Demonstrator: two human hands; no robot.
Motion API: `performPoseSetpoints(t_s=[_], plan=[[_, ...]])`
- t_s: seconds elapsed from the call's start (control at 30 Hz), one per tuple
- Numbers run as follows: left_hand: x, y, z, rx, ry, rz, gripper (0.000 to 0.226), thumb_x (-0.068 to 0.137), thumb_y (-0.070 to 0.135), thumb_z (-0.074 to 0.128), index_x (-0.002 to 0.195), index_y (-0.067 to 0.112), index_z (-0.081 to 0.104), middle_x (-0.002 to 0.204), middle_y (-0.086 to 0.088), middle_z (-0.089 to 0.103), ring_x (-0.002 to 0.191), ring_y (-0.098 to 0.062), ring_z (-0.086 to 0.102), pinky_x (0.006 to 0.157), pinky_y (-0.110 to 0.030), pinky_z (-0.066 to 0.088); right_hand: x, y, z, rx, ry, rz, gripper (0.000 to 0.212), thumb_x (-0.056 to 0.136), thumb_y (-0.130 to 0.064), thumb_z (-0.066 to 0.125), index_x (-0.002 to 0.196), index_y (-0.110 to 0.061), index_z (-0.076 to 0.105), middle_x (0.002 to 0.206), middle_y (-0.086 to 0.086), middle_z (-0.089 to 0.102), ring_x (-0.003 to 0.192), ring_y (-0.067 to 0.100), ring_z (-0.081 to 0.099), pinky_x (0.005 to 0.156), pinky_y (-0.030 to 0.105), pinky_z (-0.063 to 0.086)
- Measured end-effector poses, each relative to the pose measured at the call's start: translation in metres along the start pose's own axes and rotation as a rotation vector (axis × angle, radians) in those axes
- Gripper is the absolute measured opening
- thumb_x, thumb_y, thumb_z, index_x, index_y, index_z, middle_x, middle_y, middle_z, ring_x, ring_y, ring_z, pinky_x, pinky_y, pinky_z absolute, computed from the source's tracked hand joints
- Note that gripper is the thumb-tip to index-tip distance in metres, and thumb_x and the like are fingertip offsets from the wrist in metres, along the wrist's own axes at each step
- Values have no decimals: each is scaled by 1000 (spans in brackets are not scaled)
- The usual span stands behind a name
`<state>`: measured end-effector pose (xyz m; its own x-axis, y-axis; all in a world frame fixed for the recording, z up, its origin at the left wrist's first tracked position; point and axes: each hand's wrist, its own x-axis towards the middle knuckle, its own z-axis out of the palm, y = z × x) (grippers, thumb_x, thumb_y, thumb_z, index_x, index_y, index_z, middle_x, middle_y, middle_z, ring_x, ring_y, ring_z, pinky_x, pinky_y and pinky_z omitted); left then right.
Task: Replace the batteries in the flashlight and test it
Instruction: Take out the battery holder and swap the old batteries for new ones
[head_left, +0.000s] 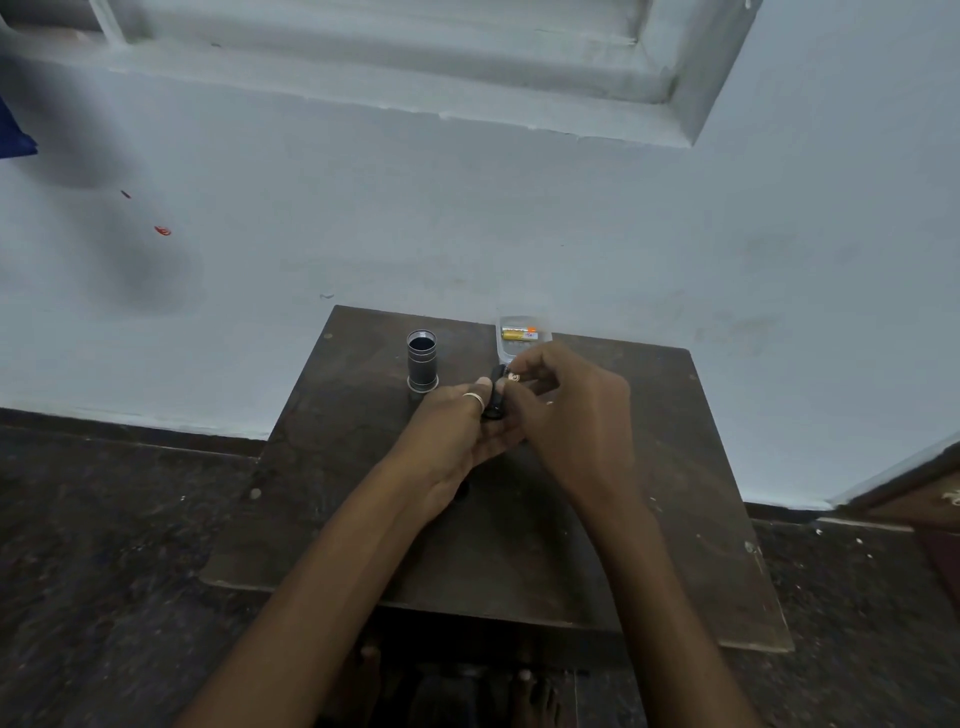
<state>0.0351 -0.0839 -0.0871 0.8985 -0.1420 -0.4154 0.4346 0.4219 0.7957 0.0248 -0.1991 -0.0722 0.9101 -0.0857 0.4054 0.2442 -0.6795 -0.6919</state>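
Toes (370, 656) show dimly at 6 o'clock below the table edge; their count is lost in the dark. Two bare forearms reach over one low table (519, 530), a dark, scuffed wooden slab on a rough dark floor (104, 519). The hands meet just past the table's middle. The left hand (457, 423), with one pale ring (474, 399), curls round a short black cylinder (496, 397) tilted toward 12 o'clock, its lower end hidden in the palm. The right hand (566, 410) pinches one small battery (515, 378) at the cylinder's top. Only its round metal end shows; fingers cover the rest.

At 10 o'clock from the hands, just beside the left fingertips, one flashlight body (422, 361) stands upright on the table. It is a ribbed grey metal tube, open end up and dark inside. At 12 o'clock one clear plastic box (502, 345) sits blurred at the far edge, with one gold spare battery (519, 333) lying in it; whether it holds more I cannot tell.

Beyond rises a pale painted wall (467, 218) with two red marks (162, 230) at 10 o'clock, and a window ledge (415, 98) cut off at the top.
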Motion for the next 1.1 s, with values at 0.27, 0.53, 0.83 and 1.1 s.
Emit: performPoseSetpoints(t_s=[0.27,0.53,0.83,1.1], plan=[[0,2,2,-16,-33,12,34,107,17,36,108,-2,64,94,-13,78,82,-17,76,63,-25,59,2,12,-4,33,-94,-42,16,73,-12,84,85,-20,77,80,-10,74,72,3,65,66,6,45],[4,1,0,-74,-31,-16,31,105,22,43,110,-3,60,81,-15,76,78,-24,76,61,-30,60,10,23,-6,94,-255,53,66,78,-24,84,137,-17,57,130,-4,67,110,-5,54,81,0,39],[0,4,-2,36,-99,4,15,96,15,60,100,3,68,84,-13,76,81,-21,76,66,-27,59,10,22,-6,105,-257,30,65,78,-11,78,138,-14,54,126,-2,67,106,-8,53,81,4,45],[-1,5,-2,76,-79,10,23,99,19,56,105,-1,65,78,-10,76,73,-16,75,64,-27,59,9,22,-4,140,-250,26,70,75,-11,83,138,-16,53,114,-11,65,100,-8,57,76,5,47]])
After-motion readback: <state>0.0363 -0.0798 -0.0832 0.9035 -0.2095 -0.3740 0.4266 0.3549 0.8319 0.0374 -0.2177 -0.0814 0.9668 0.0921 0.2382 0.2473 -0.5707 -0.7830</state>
